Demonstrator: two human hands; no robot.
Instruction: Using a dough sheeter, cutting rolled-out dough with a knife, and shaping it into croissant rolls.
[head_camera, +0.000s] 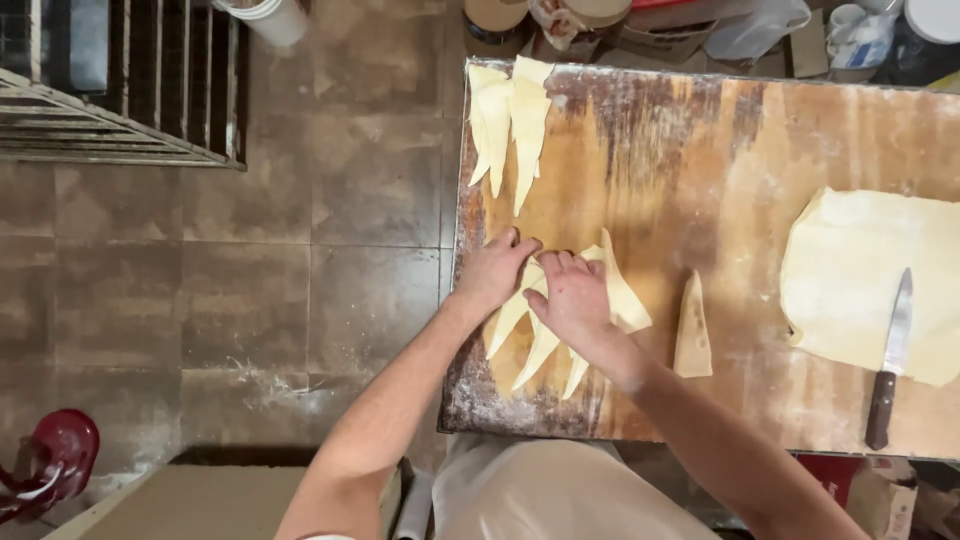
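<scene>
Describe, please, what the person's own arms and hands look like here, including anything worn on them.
Both arms are bare from near the shoulder down, with no sleeves visible. The left hand and the right hand wear no gloves, and no rings, watch or bracelets can be seen. A light-coloured apron covers the person's front below the arms.

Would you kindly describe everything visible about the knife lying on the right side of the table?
The knife has a long, narrow, pale metal blade and a dark brown, wood-like handle. It lies flat, nearly upright in the picture, tip away from the person. The blade rests on the pale dough sheet; the handle lies on the floured wooden table. Neither hand touches it.
</scene>
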